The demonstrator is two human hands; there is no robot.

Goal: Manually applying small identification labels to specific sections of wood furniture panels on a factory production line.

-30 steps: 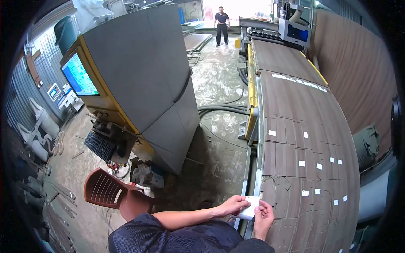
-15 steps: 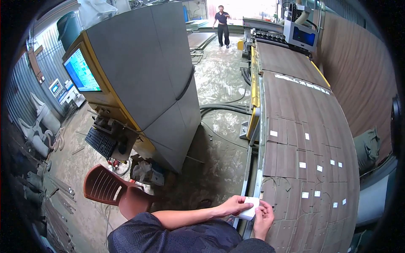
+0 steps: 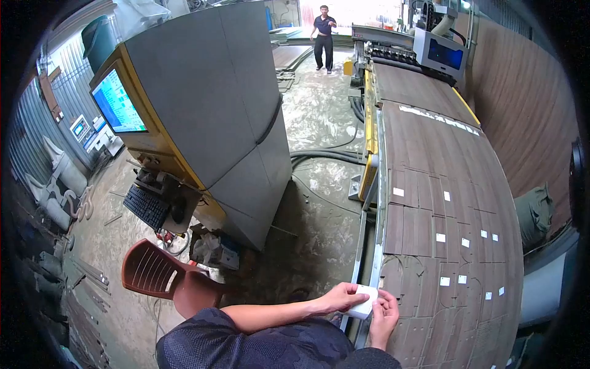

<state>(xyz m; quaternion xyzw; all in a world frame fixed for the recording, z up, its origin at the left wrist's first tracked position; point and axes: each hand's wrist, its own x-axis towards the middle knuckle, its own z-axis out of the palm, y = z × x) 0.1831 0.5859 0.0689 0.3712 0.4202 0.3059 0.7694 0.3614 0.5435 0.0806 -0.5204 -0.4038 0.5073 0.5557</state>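
Note:
My left hand point(image 3: 343, 299) grips a small white stack of labels point(image 3: 365, 301), its thumb lying across the top. At the right edge of that stack, the fingers of my right hand point(image 3: 384, 315) are bent and closed in a pinch on the labels. Both hands are in front of my body, over the near left edge of a machine bed. Large brown wood-grain panels point(image 3: 424, 230) cut into pieces lie on the bed. Several small white labels point(image 3: 440, 238) are spread over the pieces.
A brown plastic chair point(image 3: 150, 267) stands left of me. Beyond it rises a grey control cabinet point(image 3: 227, 104) with a screen point(image 3: 118, 103) and a keyboard point(image 3: 146, 206). The machine's gantry point(image 3: 430, 46) spans the far bed. Thick hoses point(image 3: 326, 157) cross the floor. A person point(image 3: 324, 38) faces me, far back.
The person at the back has stepped a little closer, one arm still raised. My hands and the label stack stay almost in place.

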